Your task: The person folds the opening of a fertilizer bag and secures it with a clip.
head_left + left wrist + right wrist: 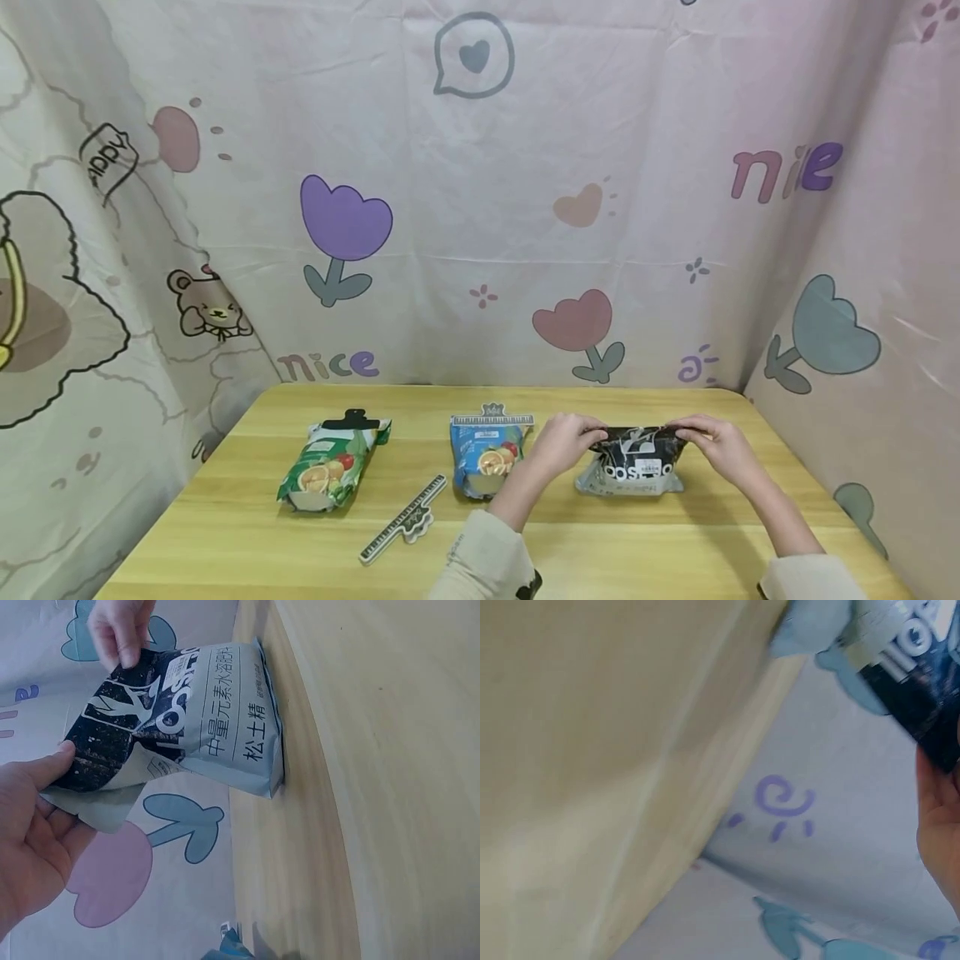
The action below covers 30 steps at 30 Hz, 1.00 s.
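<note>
A black and grey printed bag (637,467) stands at the right of the table, its top edge drawn out between both hands. My left hand (558,446) pinches the left top corner; in the left wrist view the thumb lies on the black front and the fingers sit behind. At the other top corner my right hand (712,446) pinches the bag. The right wrist view catches only part of that hand (939,825) and the black end of the bag (919,682). White lettering runs across the bag's front (214,712).
A blue bag (487,458) with a piano-key clip (491,420) on top stands left of the left hand. Farther left lies a green bag (326,471) under a black clip (354,421). A loose piano-key clip (405,518) rests on the table (247,533). A printed curtain (465,208) hangs behind.
</note>
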Available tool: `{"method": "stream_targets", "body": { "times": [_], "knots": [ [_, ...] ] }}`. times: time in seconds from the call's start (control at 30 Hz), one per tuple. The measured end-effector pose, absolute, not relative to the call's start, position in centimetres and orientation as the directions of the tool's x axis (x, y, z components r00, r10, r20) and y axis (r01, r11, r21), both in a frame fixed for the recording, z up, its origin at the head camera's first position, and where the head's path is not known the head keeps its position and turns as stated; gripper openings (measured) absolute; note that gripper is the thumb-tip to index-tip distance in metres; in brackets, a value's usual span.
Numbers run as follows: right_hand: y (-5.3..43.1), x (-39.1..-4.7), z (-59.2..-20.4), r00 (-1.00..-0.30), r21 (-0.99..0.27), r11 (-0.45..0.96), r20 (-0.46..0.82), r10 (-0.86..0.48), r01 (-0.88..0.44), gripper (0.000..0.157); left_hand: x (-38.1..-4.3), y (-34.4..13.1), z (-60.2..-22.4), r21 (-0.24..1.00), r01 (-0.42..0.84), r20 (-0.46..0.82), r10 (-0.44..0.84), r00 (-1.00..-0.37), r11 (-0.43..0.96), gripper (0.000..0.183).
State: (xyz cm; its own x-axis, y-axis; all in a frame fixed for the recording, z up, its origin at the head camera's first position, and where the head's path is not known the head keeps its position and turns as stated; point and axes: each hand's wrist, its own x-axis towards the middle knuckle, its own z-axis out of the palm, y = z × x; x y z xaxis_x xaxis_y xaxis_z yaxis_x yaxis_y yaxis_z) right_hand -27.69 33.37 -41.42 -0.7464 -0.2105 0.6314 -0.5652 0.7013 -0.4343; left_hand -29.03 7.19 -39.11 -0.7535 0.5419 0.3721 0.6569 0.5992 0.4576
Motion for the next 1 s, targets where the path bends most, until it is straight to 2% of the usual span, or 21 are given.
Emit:
{"method": "stream_targets", "body": {
  "times": [0.13,0.43,0.8,1.0],
  "knots": [
    [34.0,-27.6,-41.4,-0.780,-0.507,0.669,0.599,-0.180,-0.543,0.013,-29.1,7.1,-39.0,0.479,0.660,0.372,0.547,-0.750,0.579,0.020],
    [34.5,-27.8,-41.1,-0.837,-0.560,0.673,0.519,-0.171,-0.484,0.012,-28.9,6.9,-38.5,0.507,0.639,0.358,0.533,-0.767,0.578,0.019],
    [34.4,-27.6,-40.8,-0.848,-0.567,0.677,0.501,-0.170,-0.470,0.011,-28.5,6.6,-37.9,0.466,0.620,0.309,0.541,-0.782,0.631,0.021],
    [34.0,-27.1,-40.4,-0.843,-0.571,0.661,0.506,-0.184,-0.487,0.011,-27.6,4.5,-36.0,0.470,0.648,0.290,0.589,-0.755,0.600,0.023]
  ]
}}
